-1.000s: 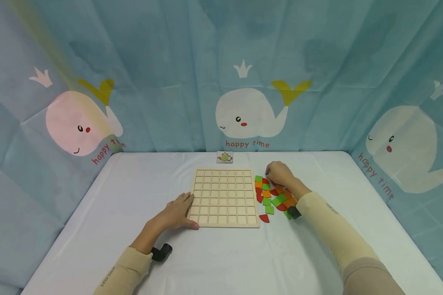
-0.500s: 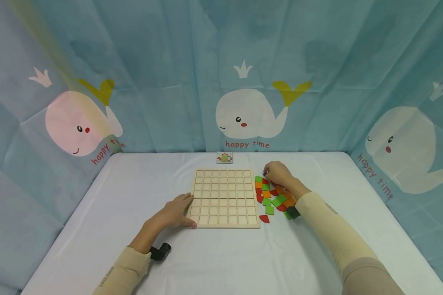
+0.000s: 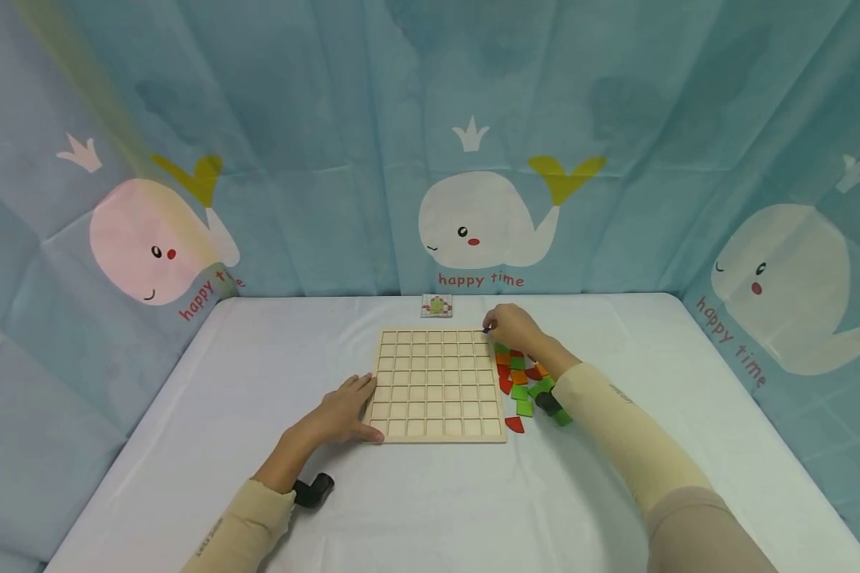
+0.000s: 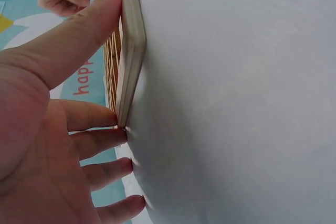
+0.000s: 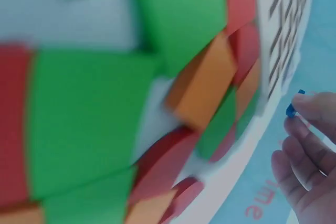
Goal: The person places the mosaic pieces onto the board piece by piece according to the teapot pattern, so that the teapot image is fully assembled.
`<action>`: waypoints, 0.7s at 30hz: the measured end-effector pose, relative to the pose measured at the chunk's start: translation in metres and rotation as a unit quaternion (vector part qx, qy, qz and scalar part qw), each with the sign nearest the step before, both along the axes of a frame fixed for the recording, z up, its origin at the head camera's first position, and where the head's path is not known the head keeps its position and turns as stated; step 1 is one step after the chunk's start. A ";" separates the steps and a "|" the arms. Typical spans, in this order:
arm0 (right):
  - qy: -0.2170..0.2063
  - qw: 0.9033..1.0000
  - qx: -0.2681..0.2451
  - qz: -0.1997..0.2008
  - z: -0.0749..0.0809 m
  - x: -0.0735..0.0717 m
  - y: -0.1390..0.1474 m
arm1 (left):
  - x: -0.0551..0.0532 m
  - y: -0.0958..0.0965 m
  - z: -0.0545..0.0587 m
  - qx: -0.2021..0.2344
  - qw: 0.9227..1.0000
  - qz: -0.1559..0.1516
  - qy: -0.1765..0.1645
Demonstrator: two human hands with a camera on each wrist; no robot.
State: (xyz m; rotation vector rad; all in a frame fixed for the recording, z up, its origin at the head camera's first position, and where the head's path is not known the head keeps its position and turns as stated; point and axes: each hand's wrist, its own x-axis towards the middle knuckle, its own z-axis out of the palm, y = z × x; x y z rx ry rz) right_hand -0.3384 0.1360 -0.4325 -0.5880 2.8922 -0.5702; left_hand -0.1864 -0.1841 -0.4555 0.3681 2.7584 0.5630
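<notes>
A square wooden grid board (image 3: 435,392) with shallow compartments lies on the table, its compartments bare. My left hand (image 3: 339,412) rests against the board's left side, thumb on the near left corner. In the left wrist view the fingers are straight and spread, their tips at the board's edge and the cloth. My right hand (image 3: 514,326) is at the board's far right corner. Between thumb and forefinger it pinches a small dark blue piece (image 5: 295,104); its full shape is hidden. Just below that hand lie red, green and orange flat tiles (image 3: 519,377), some overlapping, partly covered by the forearm.
A small printed pattern card (image 3: 437,306) lies behind the board near the table's back edge. White cloth covers the table (image 3: 416,509). A blue curtain (image 3: 330,223) with whale prints stands around the back and sides. Each wrist carries a black camera (image 3: 314,490).
My right hand has moved left with the blue piece, from beyond the tiles to the board's far right corner. The left hand stays on the board's edge.
</notes>
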 end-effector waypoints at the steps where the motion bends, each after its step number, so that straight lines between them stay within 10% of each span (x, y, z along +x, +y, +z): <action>1: 0.001 1.000 -0.003 0.006 0.000 0.000 -0.004 | 0.000 0.000 0.000 0.000 1.000 0.001 -0.001; 21: 0.039 0.994 -0.011 0.100 -0.012 -0.001 -0.072 | 0.000 0.001 0.000 -0.006 1.000 0.009 -0.005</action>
